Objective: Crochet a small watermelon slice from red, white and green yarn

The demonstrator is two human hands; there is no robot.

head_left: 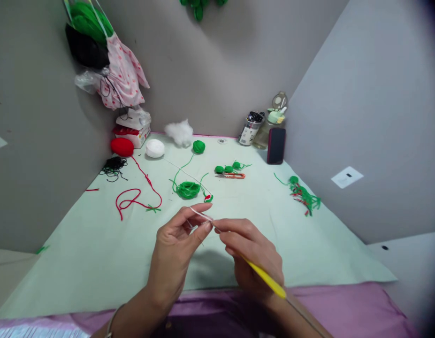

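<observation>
My left hand (182,239) pinches white yarn (199,213) between thumb and fingers, with a strand passing over the raised index finger. My right hand (254,253) is closed around a crochet hook with a yellow handle (266,278). The hook's thin tip meets the white yarn at my left fingertips; any stitches there are too small to make out. Just beyond my fingers lies a small red, white and green crocheted piece (208,198). A white yarn ball (155,148) sits farther back on the left, its strand running toward the crocheted piece.
Green yarn coil (188,189), red yarn ball (122,147), black yarn (114,166) and white stuffing (179,133) lie on the pale cloth (97,263). Orange snips (234,176) lie beyond my hands. A phone (276,146), bottle and pen cup (250,129) stand back right; green scraps (307,199) lie right.
</observation>
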